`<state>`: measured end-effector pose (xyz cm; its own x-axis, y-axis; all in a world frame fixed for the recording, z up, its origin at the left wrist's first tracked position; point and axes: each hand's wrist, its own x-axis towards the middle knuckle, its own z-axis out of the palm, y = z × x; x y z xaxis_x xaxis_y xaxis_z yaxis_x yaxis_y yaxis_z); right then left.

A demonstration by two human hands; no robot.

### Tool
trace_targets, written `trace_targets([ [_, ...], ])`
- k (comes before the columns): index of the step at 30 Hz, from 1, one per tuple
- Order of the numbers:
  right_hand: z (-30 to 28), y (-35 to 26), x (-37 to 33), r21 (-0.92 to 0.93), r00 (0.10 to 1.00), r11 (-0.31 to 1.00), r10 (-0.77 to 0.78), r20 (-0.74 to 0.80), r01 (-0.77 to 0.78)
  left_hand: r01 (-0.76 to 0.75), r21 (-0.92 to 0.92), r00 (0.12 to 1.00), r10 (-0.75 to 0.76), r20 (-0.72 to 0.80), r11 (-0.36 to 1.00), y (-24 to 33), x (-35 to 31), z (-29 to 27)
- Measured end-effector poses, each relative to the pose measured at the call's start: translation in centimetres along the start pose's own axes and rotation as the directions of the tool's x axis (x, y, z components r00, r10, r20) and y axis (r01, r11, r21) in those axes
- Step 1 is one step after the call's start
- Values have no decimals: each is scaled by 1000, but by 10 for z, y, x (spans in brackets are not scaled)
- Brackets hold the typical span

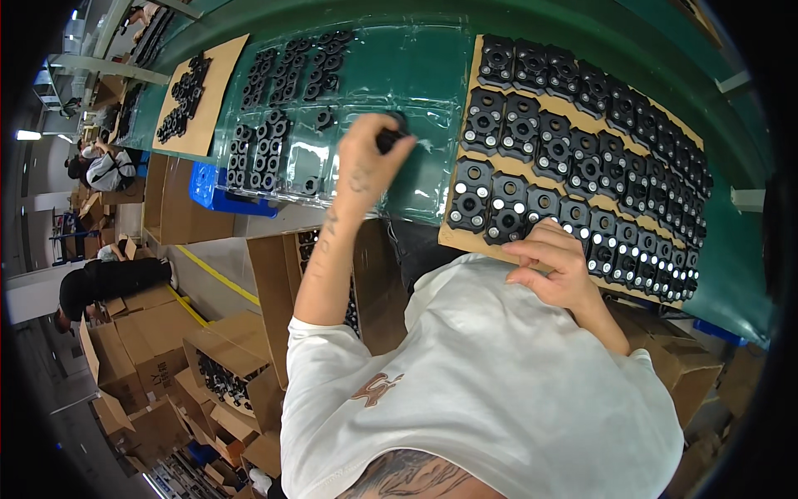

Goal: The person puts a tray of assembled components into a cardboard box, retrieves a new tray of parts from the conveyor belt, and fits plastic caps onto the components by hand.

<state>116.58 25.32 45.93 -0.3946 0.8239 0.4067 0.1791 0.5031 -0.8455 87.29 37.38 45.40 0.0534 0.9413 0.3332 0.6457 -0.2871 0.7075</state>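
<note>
My left hand [364, 162] is over the clear plastic sheeting, its fingers closed round a dark round part [391, 138] that is slightly blurred. Left of it, black ring-shaped parts [270, 150] stand in short rows on the sheeting, with a single ring [322, 119] closer to the hand. My right hand [555, 264] is at the near edge of a cardboard sheet [470, 242], fingers loosely bent and thumb apart from the forefinger. I see nothing between them. Beside its fingertips lie black plates [506, 204] with round holes and silvery discs, laid out in several rows.
A green-topped table [420, 71] carries everything. Farther left lies another cardboard sheet [218, 96] with black parts. A blue crate [212, 191] and open cartons [224, 349] stand below the table's edge. Other people [112, 287] are off to the left.
</note>
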Motion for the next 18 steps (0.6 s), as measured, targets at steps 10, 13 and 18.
trace_targets([
  [10, 1, 6, 3, 24, 1000, 999, -25, -7, 25, 99, 432, 988, -36, -151, 896, -25, -39, -47],
  [13, 0, 6, 4, 41, 1000, 999, -29, 2, 29, 330, 601, 922, -386, -40, 728, -67, -48, -79],
  [18, -1, 7, 3, 43, 999, 998, -48, -2, 48, 258, 393, 918, -351, 186, 883, -77, -32, -99],
])
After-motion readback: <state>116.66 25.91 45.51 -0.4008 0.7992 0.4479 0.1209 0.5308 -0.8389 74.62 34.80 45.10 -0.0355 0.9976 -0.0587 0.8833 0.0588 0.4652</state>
